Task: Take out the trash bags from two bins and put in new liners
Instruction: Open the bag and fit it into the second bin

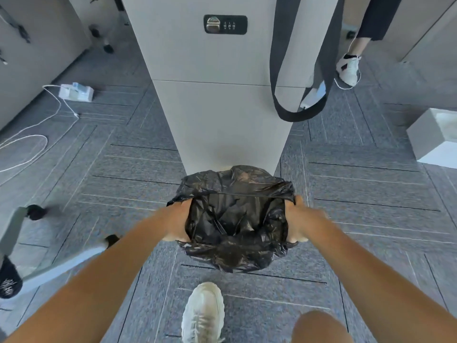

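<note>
Gripped at its rim by left hand (176, 222) and right hand (295, 222), the black bag (237, 216) could be torn if overstretched.

Head camera, wide-angle, looking steeply down at carpet floor (371, 184).

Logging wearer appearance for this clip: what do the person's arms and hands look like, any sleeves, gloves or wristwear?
Both forearms are bare up to the frame edge: no sleeves. The left hand and right hand are ungloved, and neither wrist shows a watch or band. The black bag hides most fingers, so rings cannot be checked.
</note>
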Motion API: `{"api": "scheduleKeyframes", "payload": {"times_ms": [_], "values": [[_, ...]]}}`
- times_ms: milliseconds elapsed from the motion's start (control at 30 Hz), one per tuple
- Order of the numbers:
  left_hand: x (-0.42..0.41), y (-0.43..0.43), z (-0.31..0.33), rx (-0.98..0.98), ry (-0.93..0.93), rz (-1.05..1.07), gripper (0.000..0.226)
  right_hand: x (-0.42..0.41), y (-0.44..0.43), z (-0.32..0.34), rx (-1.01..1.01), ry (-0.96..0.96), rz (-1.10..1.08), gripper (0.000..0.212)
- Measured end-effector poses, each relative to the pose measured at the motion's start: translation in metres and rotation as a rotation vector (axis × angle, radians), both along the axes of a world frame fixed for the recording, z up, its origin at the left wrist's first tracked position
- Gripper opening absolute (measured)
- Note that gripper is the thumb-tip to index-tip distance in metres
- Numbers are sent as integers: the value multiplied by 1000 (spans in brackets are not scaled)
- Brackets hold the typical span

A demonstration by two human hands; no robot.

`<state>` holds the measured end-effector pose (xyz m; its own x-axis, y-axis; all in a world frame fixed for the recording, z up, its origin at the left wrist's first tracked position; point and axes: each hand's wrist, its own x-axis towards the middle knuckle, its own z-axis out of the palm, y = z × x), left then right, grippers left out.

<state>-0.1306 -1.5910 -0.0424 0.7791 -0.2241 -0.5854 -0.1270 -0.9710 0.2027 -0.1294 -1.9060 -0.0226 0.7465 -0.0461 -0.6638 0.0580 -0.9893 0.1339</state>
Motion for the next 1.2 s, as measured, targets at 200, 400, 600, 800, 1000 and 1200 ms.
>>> {"api": "scheduleKeyframes", "payload": {"times_ms": [200, 400, 600, 800, 1000, 1200], "values": [[11, 2, -17, -59, -70, 87, 70, 11, -6, -20, 93, -117, -14, 80], [33, 9, -22, -251, 109, 205, 85, 32, -29, -38, 517, 131, -189, 90], [48, 24, -28, -627, 262, 626, 77, 44, -32, -32, 881, 181, -557, 48], [47, 12, -51, -1095, 317, 894, 88, 49, -22, -60, 1051, 132, -708, 65], [50, 1, -31, -595, 148, 702, 78, 47, -4, -26, 923, 56, -606, 61], [32, 6, 39, -382, 71, 316, 65, 17, -24, 43, 746, -99, -366, 56]]}}
